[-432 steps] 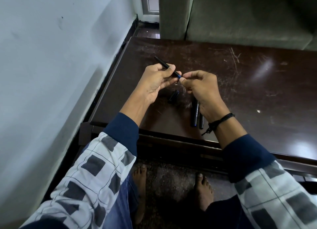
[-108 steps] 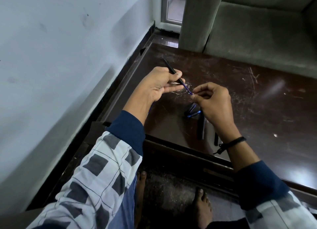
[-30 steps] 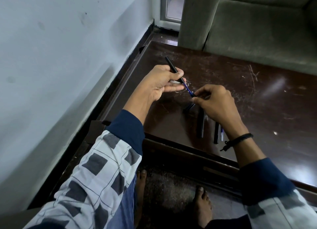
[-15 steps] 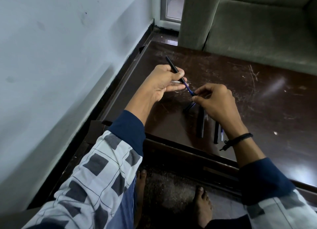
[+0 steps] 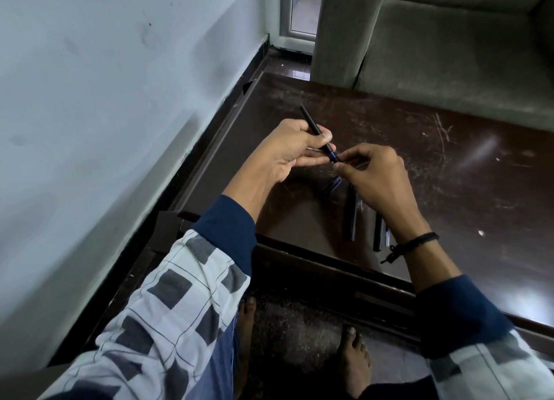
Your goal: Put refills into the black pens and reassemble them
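My left hand grips a thin black pen barrel that slants up and away over the dark table. A short blue stretch of refill shows at the barrel's near end. My right hand pinches that near end with thumb and forefinger; what sits between the fingertips is hidden. Below the hands a small dark blue-edged pen part lies on the table. Two black pen pieces lie side by side near the front edge, partly under my right wrist.
A pale wall runs close along the table's left side. A grey-green sofa stands just behind the table. The table's front edge is near my knees, with my bare feet on the floor below.
The blue refill has gone further into the barrel, so less of it shows. My right hand has closed in towards my left hand.
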A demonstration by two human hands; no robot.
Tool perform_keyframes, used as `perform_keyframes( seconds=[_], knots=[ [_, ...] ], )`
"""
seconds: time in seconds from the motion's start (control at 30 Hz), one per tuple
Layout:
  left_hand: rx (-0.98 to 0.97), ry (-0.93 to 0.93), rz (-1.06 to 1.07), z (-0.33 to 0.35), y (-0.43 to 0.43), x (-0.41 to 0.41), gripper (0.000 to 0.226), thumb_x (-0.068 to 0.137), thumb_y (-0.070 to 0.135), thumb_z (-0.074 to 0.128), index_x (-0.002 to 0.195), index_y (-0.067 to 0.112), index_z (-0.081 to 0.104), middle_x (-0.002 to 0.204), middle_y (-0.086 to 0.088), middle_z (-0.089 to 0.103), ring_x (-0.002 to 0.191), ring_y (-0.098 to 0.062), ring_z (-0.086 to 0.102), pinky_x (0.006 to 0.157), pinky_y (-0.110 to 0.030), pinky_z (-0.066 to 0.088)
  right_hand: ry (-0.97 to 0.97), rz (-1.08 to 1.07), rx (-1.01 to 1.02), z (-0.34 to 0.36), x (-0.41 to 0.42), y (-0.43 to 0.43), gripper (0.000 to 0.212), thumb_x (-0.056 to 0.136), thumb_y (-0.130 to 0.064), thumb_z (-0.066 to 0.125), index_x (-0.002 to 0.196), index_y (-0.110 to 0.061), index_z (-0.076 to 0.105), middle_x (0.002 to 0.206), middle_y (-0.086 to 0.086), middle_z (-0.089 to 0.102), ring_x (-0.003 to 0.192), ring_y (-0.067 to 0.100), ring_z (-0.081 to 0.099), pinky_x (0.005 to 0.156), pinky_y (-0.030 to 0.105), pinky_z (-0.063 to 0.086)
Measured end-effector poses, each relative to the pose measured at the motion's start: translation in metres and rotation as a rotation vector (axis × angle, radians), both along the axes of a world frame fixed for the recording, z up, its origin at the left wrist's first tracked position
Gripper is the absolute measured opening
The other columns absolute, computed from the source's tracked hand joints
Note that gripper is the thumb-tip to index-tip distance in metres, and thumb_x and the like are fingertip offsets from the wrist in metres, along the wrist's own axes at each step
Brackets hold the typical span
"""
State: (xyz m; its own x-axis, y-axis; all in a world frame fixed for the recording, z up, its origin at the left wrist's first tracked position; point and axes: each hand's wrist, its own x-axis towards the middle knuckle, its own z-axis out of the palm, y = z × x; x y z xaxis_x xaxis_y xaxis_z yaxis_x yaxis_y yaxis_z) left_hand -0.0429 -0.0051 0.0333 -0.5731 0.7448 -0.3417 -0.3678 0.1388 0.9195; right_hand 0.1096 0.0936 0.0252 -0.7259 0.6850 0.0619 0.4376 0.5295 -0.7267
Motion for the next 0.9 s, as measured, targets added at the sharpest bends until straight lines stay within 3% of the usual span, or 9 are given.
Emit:
perform_keyframes(
  seconds=[0.17,0.37,0.57,0.8,0.9],
  knots=[
    [0.007,0.01,-0.004,0.001,-0.0012,0.0,0.009,0.092,-0.001,0.071,0.099,0.004,0.07,0.091,-0.015,0.078,0.086,-0.022,0.079,0.067,-0.028,0.061,0.004,-0.003,-0.003,-0.0003,0.0003,-0.0006,0.008,0.091,-0.03,0.078,0.098,-0.029,0.076,0.088,-0.014,0.069,0.083,0.003,0.065,0.068,0.026,0.052],
    [0.021,0.013,-0.008,0.0011,-0.0032,-0.001,0.012,0.092,-0.002,0.07,0.103,0.0,0.069,0.089,-0.016,0.079,0.088,-0.023,0.079,0.069,-0.027,0.062,0.007,0.012,-0.028,0.0017,0.0002,-0.0032,0.012,0.093,-0.028,0.075,0.105,-0.027,0.077,0.094,-0.007,0.072,0.088,0.013,0.07,0.083,0.045,0.06],
    [0.027,0.022,-0.012,0.0021,-0.0048,-0.002,0.011,0.091,-0.002,0.071,0.102,-0.001,0.071,0.09,-0.017,0.079,0.089,-0.024,0.078,0.07,-0.026,0.062,0.014,-0.003,-0.033,0.0009,-0.0009,-0.0032,0.013,0.095,-0.028,0.073,0.106,-0.029,0.078,0.094,-0.004,0.074,0.084,0.013,0.07,0.08,0.044,0.061],
    [0.033,0.01,-0.013,0.0039,-0.0045,-0.0008,0.01,0.091,-0.003,0.07,0.101,-0.002,0.07,0.087,-0.016,0.079,0.088,-0.023,0.079,0.067,-0.025,0.061,0.095,-0.054,-0.268,-0.0013,-0.004,-0.0014,0.01,0.095,-0.02,0.073,0.095,-0.027,0.08,0.079,0.002,0.077,0.075,0.017,0.071,0.08,0.051,0.061],
    [0.034,0.004,-0.002,0.0041,-0.0044,-0.0007,0.009,0.092,-0.004,0.069,0.101,-0.002,0.07,0.087,-0.015,0.079,0.088,-0.024,0.079,0.066,-0.025,0.061,0.123,-0.028,-0.284,-0.0017,-0.0036,-0.0014,0.008,0.091,-0.022,0.078,0.095,-0.029,0.079,0.082,0.002,0.077,0.077,0.015,0.073,0.079,0.045,0.062]
  ],
)
